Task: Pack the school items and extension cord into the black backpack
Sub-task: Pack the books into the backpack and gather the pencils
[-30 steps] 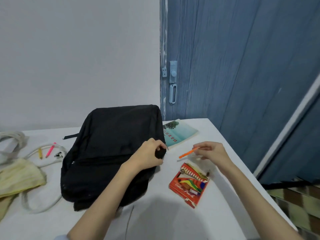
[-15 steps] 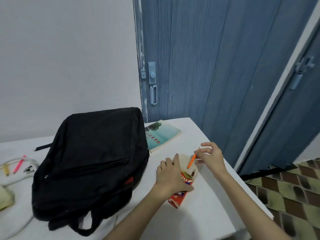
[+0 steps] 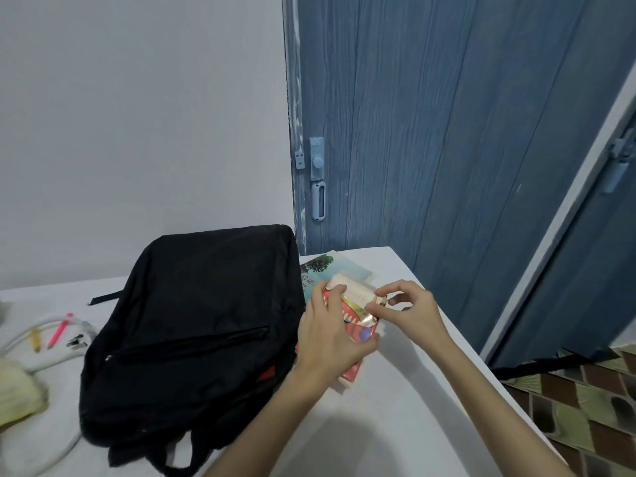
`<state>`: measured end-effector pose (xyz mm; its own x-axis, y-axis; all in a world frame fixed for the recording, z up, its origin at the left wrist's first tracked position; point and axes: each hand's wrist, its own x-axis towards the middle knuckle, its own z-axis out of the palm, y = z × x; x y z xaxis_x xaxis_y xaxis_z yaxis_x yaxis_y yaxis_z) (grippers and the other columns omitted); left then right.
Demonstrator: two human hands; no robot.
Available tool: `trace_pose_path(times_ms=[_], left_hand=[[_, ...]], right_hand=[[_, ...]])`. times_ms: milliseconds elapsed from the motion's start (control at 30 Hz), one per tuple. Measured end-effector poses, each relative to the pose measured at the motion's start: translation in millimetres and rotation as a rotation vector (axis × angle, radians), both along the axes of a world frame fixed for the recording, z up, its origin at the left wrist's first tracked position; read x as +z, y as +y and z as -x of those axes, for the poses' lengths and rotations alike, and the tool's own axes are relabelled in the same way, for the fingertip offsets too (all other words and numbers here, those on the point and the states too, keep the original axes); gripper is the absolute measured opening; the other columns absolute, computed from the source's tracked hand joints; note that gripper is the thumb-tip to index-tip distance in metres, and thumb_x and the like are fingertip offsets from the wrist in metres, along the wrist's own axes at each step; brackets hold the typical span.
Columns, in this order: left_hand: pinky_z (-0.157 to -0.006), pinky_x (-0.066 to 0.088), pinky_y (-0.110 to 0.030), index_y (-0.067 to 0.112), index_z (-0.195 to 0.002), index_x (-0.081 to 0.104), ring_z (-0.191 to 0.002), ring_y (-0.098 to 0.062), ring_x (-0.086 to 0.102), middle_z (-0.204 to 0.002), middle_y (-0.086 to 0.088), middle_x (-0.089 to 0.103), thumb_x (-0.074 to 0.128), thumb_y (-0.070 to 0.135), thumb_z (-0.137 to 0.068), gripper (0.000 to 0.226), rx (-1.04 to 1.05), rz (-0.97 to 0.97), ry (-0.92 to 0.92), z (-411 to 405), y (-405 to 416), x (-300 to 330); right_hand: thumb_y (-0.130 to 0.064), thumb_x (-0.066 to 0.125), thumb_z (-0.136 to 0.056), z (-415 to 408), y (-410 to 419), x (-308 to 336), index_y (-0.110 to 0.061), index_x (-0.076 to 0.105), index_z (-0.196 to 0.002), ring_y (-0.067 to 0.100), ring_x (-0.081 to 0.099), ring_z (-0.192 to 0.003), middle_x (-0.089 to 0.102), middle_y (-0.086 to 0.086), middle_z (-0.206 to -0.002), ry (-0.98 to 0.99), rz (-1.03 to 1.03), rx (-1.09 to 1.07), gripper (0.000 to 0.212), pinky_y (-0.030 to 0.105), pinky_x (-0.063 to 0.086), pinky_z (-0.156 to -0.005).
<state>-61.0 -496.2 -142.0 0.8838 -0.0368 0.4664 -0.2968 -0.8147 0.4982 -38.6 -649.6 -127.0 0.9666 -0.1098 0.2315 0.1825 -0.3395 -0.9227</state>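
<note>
White table (image 3: 395, 418) before a blue door (image 3: 447, 132). At centre right, your left hand (image 3: 332, 342) grips the coloured-pencil box (image 3: 358, 321) while your right hand (image 3: 406, 313) pinches its flap (image 3: 354, 292). Black backpack (image 3: 192, 321), centre left, looks zipped. Next, likely: close the box, then unzip the backpack.
</note>
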Motion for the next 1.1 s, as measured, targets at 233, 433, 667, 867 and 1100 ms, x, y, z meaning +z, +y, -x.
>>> trace_pose_path(times_ms=[233,433,667,867,1100], left_hand=[[-0.076,0.049,-0.039,0.013,-0.122,0.050,-0.103,-0.029,0.053,-0.130,-0.010,0.041,0.049,0.062,-0.054,0.084,0.128,-0.040,-0.101,-2,39,27],[-0.079,0.048,-0.038,0.015,-0.126,0.044,-0.108,-0.026,0.049,-0.134,-0.007,0.035,0.051,0.064,-0.057,0.085,0.315,0.006,-0.139,14,108,48],[-0.085,0.045,-0.033,0.019,-0.128,0.042,-0.113,-0.022,0.045,-0.136,-0.003,0.032,0.060,0.059,-0.054,0.086,0.493,-0.019,-0.166,62,215,60],[-0.086,0.047,-0.035,0.017,-0.128,0.045,-0.115,-0.026,0.048,-0.136,-0.008,0.036,0.053,0.065,-0.052,0.090,0.614,-0.055,-0.131,111,307,47],[-0.090,0.046,-0.037,0.018,-0.130,0.045,-0.121,-0.025,0.043,-0.139,-0.009,0.035,0.063,0.071,-0.059,0.091,0.678,-0.081,-0.107,145,389,20]], right_hand=[[-0.015,0.070,-0.081,-4,38,24,-0.015,0.074,-0.079,-0.004,0.061,-0.076,0.063,0.005,-0.098,-0.156,-0.045,0.144,0.004,0.016,0.047,-0.065],[-0.010,0.065,-0.085,-5,117,41,-0.030,0.064,-0.106,0.004,0.063,-0.079,0.064,0.001,-0.099,-0.165,-0.147,0.374,0.029,0.018,0.052,-0.069],[-0.013,0.070,-0.081,8,236,57,-0.014,0.055,-0.115,0.019,0.068,-0.068,0.070,0.012,-0.092,0.146,-0.393,0.565,0.037,0.035,0.056,-0.065],[-0.011,0.077,-0.074,31,337,43,0.000,0.064,-0.103,0.018,0.067,-0.063,0.069,0.020,-0.094,0.337,-0.369,0.736,0.034,0.027,0.052,-0.055],[-0.009,0.079,-0.071,64,435,19,-0.003,0.062,-0.096,0.022,0.065,-0.064,0.060,0.017,-0.089,0.389,-0.340,0.692,0.031,0.023,0.049,-0.046]])
